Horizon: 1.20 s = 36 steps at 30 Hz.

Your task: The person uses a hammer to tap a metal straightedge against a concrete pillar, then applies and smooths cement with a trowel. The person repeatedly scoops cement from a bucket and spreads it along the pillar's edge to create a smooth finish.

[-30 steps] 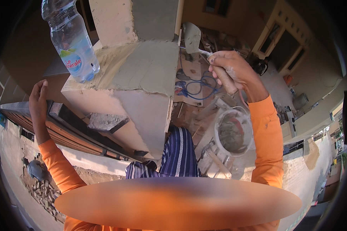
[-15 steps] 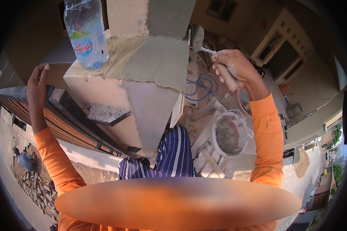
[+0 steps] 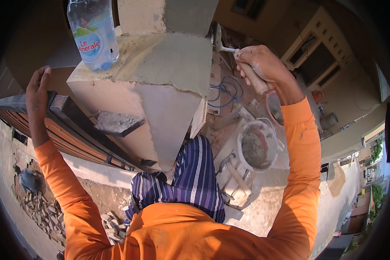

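Note:
My right hand (image 3: 259, 65) grips the wooden handle of a metal trowel (image 3: 219, 39), whose blade is seen almost edge-on beside the right edge of the freshly plastered pillar (image 3: 186, 17). Below the pillar is a ledge (image 3: 169, 60) with wet grey plaster on top. A clear plastic water bottle (image 3: 91, 39) stands on the ledge's left part. My left hand (image 3: 40, 86) is at the upper edge of a dark metal gate (image 3: 67, 108), fingers loosely bent with nothing visible in them; whether it touches the gate is unclear.
A white bucket of mortar (image 3: 256, 145) sits low at right, near wood pieces (image 3: 238, 177) and a blue hose (image 3: 225, 93). A board (image 3: 198, 117) leans at the ledge's corner. A concrete chunk (image 3: 119, 123) juts from the wall. At far left a person (image 3: 28, 181) crouches by rubble.
The trowel and my right hand have risen in the view, and the blade has turned more edge-on. My left hand has also shifted up slightly; the surroundings have shifted with the head.

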Motion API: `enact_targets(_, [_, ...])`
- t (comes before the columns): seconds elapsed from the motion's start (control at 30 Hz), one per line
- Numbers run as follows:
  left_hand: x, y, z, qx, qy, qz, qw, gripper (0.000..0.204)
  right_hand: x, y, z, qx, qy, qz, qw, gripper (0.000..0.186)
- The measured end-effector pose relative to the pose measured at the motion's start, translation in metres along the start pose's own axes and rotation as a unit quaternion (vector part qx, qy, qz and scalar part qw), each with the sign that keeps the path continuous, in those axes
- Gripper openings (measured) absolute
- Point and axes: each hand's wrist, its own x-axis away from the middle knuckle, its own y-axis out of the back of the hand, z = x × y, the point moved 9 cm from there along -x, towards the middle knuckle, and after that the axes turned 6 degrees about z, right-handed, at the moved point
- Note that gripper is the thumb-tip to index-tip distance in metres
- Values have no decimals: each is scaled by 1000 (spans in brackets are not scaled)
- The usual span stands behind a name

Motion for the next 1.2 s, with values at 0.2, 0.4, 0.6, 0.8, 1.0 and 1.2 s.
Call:
enact_targets(0.2, [2,2,-4,-11,4,-3,1000,50,10,-9,13,107,-4,4,994,27])
enact_targets(0.4, [5,5,-19,-87,2,-30,996,52,42,-6,30,333,39,-14,942,29])
enact_targets(0.6, [-3,14,5,-77,9,-2,997,50,79,29,18,390,62,-9,919,34])
enact_targets(0.8, [-16,22,15,-139,-38,47,988,50,146,101,-62,297,-3,-59,953,33])
enact_targets(1.0, [-16,29,20,-172,27,31,984,52,208,118,-124,508,-144,-15,849,42])
enact_targets(1.2, [-28,37,33,-193,11,64,979,54,227,103,-199,476,-237,81,843,31])
